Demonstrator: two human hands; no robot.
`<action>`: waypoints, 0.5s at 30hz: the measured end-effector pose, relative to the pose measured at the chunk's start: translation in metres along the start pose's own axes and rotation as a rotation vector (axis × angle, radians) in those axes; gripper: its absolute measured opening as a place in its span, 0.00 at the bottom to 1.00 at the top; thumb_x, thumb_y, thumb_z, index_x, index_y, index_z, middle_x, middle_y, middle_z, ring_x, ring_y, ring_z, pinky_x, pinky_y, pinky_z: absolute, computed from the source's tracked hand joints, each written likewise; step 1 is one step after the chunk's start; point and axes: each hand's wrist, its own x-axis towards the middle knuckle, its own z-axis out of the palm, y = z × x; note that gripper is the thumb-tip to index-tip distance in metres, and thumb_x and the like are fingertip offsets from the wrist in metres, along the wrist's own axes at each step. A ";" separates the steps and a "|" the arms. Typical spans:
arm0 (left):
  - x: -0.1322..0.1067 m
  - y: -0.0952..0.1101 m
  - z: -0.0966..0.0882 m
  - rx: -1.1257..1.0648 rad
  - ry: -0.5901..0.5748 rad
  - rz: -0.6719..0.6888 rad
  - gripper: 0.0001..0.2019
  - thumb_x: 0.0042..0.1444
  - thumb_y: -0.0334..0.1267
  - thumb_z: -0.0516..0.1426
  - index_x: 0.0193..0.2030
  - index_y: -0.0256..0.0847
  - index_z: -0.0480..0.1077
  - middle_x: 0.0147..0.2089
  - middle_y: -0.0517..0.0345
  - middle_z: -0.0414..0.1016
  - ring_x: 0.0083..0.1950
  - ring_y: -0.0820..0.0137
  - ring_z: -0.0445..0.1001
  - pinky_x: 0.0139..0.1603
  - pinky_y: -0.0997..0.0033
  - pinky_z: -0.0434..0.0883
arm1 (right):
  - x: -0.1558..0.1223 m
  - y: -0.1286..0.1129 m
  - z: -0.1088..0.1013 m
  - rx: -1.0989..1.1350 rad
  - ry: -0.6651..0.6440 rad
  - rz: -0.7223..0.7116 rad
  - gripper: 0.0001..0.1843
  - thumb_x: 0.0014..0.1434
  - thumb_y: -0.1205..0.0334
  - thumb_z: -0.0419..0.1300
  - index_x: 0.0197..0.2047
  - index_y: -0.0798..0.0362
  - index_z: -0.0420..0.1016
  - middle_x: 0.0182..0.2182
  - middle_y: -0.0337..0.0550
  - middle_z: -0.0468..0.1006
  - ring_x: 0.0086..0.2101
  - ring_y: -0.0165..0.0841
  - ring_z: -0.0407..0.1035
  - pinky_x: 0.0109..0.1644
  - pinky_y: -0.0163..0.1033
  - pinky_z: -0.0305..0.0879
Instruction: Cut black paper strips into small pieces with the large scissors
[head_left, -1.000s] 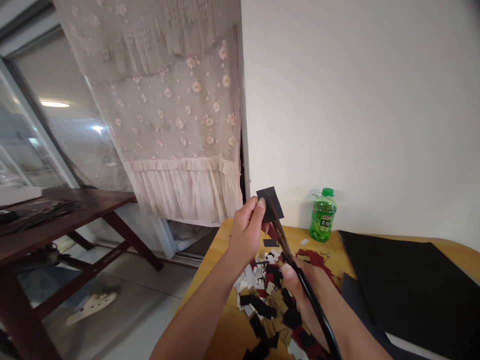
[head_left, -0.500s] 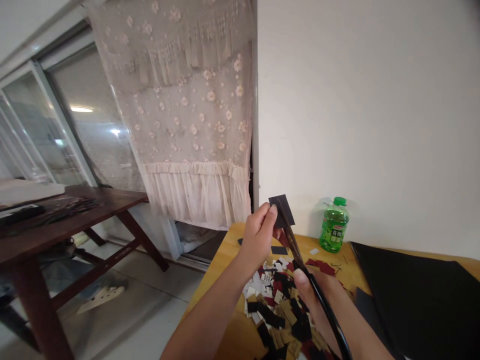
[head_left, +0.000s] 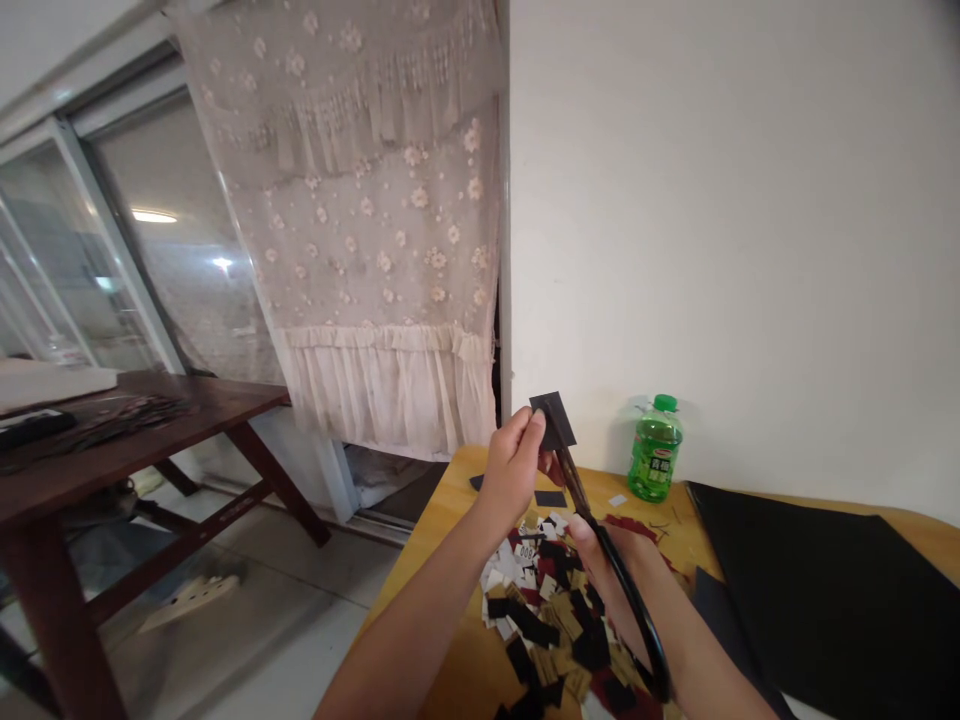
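Observation:
My left hand (head_left: 514, 468) pinches a small black card (head_left: 552, 420) between thumb and fingers, up above the table. My right hand (head_left: 609, 565) grips a pair of black-handled scissors (head_left: 621, 570), and their dark blades (head_left: 571, 482) reach up to the card's lower edge. Below both hands lies a heap of cut paper pieces (head_left: 541, 622) in black, white, gold and dark red, partly hidden by my right hand and forearm. A small black piece (head_left: 550, 498) lies on the table just beyond the heap.
The heap rests on a yellow wooden table (head_left: 480, 480), with a green plastic bottle (head_left: 655, 450) by the wall and large black sheets (head_left: 817, 590) to the right. A dark wooden table (head_left: 135, 425) stands at left, beside a lace curtain (head_left: 375, 230) and glass doors.
The whole view has swung, so the room sits further right than a second ago. The black card has tilted slightly, and the scissors stay at its lower edge.

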 end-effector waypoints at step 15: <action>0.006 -0.025 0.005 -0.053 -0.139 -0.138 0.20 0.56 0.53 0.50 0.24 0.42 0.51 0.15 0.71 0.53 0.14 0.80 0.60 0.14 0.80 0.58 | 0.004 0.004 0.004 0.204 -0.030 0.134 0.29 0.58 0.36 0.41 0.21 0.51 0.58 0.16 0.35 0.59 0.18 0.28 0.55 0.20 0.33 0.53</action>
